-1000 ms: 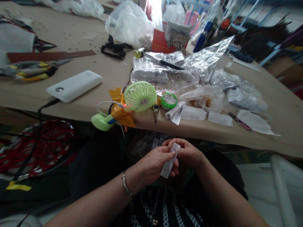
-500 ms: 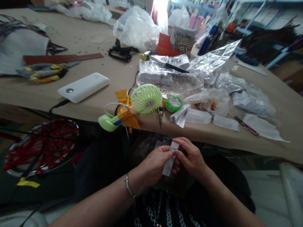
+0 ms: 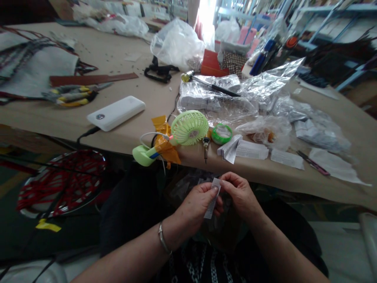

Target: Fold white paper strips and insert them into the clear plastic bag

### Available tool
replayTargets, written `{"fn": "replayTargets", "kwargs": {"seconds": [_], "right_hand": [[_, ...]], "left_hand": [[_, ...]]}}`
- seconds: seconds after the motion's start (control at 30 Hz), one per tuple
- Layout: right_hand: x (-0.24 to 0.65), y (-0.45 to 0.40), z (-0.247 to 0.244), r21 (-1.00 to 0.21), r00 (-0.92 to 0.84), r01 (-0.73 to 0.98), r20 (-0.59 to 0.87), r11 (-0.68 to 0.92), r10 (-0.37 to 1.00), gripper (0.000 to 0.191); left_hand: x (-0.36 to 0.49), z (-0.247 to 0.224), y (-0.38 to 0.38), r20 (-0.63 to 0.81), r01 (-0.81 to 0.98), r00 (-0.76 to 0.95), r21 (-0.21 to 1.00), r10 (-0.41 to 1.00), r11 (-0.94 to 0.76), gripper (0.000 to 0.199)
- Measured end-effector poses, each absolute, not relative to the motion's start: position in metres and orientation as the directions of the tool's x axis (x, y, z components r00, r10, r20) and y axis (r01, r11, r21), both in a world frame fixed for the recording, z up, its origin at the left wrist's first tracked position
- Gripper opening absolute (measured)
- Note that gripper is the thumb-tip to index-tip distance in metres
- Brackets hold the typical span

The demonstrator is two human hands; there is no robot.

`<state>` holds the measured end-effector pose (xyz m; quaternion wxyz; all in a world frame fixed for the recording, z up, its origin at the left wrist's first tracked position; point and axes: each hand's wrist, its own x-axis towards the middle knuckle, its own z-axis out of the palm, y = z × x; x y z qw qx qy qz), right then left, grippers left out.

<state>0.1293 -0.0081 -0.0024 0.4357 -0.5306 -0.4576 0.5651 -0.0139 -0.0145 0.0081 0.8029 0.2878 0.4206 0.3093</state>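
Both hands (image 3: 196,206) pinching apparent paper slip (image 3: 212,198)

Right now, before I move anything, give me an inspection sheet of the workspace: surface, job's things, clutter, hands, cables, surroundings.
Surface: tan-covered table, heavily occupied.
Job's things: printed paper strip, held below the table edge.
Clutter: clear plastic bags, green fan, power bank, paper slips.
Hands: left hand and right hand both at the strip.
Cables: black cable from the power bank, over the table edge; white wire by the fan.
Surroundings: red-corded hoop below left; shelving behind.
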Motion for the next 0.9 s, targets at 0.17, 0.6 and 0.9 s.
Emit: {"fn": "replayTargets", "kwargs": {"seconds": [0.17, 0.6, 0.9], "right_hand": [[0.120, -0.004, -0.003, -0.980, -0.078, -0.002, -0.198, -0.199, 0.977, 0.016], [0.098, 0.019, 0.006, -0.978, -0.047, 0.205, -0.039, -0.028, 0.998, 0.014], [0.096, 0.024, 0.010, -0.928, -0.026, 0.346, 0.139, 0.140, 0.990, 0.011]], "left_hand": [[-0.020, 0.008, -0.012, -0.472, -0.186, 0.401, 0.798, 0.786, 0.574, 0.021], [-0.043, 0.010, 0.012, -0.100, 0.147, 0.086, 0.985, 0.991, 0.087, 0.015], [-0.046, 0.008, 0.022, 0.048, 0.228, 0.089, 0.971, 0.995, -0.067, 0.016]]}}
